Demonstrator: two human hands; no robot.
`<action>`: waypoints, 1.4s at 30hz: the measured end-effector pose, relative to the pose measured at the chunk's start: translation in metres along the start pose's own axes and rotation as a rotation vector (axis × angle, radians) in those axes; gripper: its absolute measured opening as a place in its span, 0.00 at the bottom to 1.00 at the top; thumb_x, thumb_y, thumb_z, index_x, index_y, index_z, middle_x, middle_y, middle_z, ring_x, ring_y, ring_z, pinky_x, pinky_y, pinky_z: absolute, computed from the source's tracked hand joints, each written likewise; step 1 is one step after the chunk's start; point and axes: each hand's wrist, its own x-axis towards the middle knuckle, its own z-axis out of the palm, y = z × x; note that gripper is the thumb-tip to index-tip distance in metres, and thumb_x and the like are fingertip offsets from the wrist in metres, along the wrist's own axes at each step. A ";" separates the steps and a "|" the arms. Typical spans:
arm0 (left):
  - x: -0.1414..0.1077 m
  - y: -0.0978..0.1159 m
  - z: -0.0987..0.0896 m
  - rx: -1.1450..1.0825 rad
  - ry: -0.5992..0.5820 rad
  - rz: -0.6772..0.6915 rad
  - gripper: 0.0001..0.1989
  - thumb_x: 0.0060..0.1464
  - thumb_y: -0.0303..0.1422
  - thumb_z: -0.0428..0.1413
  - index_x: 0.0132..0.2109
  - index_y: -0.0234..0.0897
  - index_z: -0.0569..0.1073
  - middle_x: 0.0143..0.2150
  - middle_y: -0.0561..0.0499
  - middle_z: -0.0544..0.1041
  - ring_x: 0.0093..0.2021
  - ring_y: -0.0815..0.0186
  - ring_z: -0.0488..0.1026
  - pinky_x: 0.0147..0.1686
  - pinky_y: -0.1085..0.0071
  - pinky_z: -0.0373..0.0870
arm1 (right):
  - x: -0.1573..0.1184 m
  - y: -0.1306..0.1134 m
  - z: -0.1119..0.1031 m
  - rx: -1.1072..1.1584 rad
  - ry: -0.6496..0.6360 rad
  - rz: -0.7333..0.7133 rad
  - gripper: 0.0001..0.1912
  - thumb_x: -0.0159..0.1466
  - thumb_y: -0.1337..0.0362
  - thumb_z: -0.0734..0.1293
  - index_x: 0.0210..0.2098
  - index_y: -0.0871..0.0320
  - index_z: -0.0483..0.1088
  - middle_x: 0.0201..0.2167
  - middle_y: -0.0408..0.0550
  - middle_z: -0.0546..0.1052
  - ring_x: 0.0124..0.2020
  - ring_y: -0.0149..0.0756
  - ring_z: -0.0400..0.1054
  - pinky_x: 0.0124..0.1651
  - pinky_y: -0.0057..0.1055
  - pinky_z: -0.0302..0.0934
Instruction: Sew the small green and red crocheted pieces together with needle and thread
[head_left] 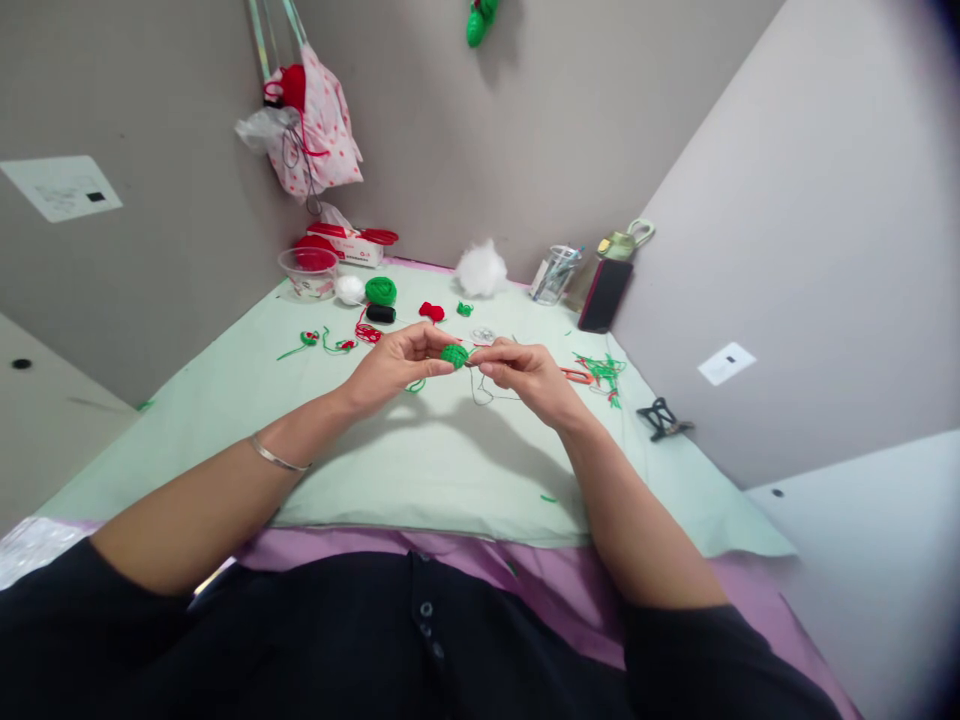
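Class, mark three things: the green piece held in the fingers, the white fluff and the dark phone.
Green piece (454,356), head view: its rounded side.
White fluff (481,271), head view: its middle.
Dark phone (606,297), head view: its flat face.

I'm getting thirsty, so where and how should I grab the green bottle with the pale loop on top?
Probably by its pale loop, fingers coming from above: it sticks up from the green bottle's lid, while the dark phone with the red edge stands tilted before the body.
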 end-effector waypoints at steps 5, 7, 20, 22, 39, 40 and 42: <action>0.000 0.004 0.003 -0.039 -0.041 -0.055 0.16 0.46 0.36 0.71 0.42 0.37 0.79 0.41 0.49 0.82 0.41 0.64 0.77 0.47 0.64 0.71 | 0.002 0.002 0.002 0.042 0.014 -0.007 0.16 0.58 0.48 0.76 0.36 0.55 0.81 0.30 0.45 0.72 0.30 0.31 0.60 0.31 0.31 0.54; -0.001 0.004 0.004 -0.033 -0.038 -0.059 0.16 0.46 0.36 0.71 0.42 0.37 0.80 0.41 0.49 0.82 0.40 0.64 0.77 0.47 0.64 0.71 | 0.002 0.003 0.006 0.046 0.050 -0.009 0.17 0.57 0.48 0.76 0.34 0.56 0.80 0.29 0.44 0.72 0.29 0.30 0.59 0.30 0.31 0.53; -0.001 -0.001 0.011 0.079 0.061 -0.027 0.18 0.44 0.38 0.71 0.42 0.36 0.78 0.41 0.48 0.82 0.41 0.63 0.78 0.45 0.65 0.73 | -0.004 0.005 0.031 -0.240 0.232 -0.163 0.05 0.66 0.60 0.67 0.37 0.54 0.69 0.33 0.45 0.75 0.31 0.33 0.71 0.36 0.32 0.68; -0.002 -0.002 0.012 0.094 0.064 -0.026 0.19 0.44 0.38 0.71 0.41 0.36 0.78 0.39 0.49 0.81 0.40 0.63 0.77 0.44 0.65 0.73 | -0.006 0.006 0.033 -0.421 0.217 -0.261 0.04 0.69 0.62 0.65 0.38 0.54 0.70 0.36 0.48 0.77 0.35 0.35 0.71 0.40 0.33 0.68; -0.002 -0.012 0.009 0.298 0.022 -0.115 0.17 0.45 0.40 0.68 0.39 0.35 0.77 0.32 0.51 0.77 0.33 0.65 0.73 0.36 0.68 0.68 | -0.004 0.004 0.026 -0.550 0.094 -0.241 0.04 0.67 0.65 0.67 0.38 0.55 0.75 0.33 0.47 0.76 0.30 0.32 0.68 0.36 0.30 0.62; -0.003 -0.012 0.010 0.301 0.008 -0.114 0.16 0.45 0.40 0.68 0.38 0.36 0.77 0.32 0.51 0.77 0.33 0.65 0.73 0.35 0.68 0.68 | -0.003 0.007 0.026 -0.599 0.068 -0.258 0.05 0.68 0.66 0.67 0.38 0.55 0.76 0.34 0.48 0.76 0.32 0.33 0.69 0.36 0.30 0.61; -0.003 -0.010 0.011 0.301 -0.017 -0.108 0.15 0.45 0.41 0.68 0.37 0.36 0.77 0.31 0.52 0.77 0.32 0.65 0.73 0.34 0.68 0.68 | -0.003 0.011 0.026 -0.663 0.063 -0.298 0.07 0.68 0.66 0.65 0.39 0.54 0.77 0.36 0.49 0.77 0.35 0.34 0.70 0.37 0.31 0.61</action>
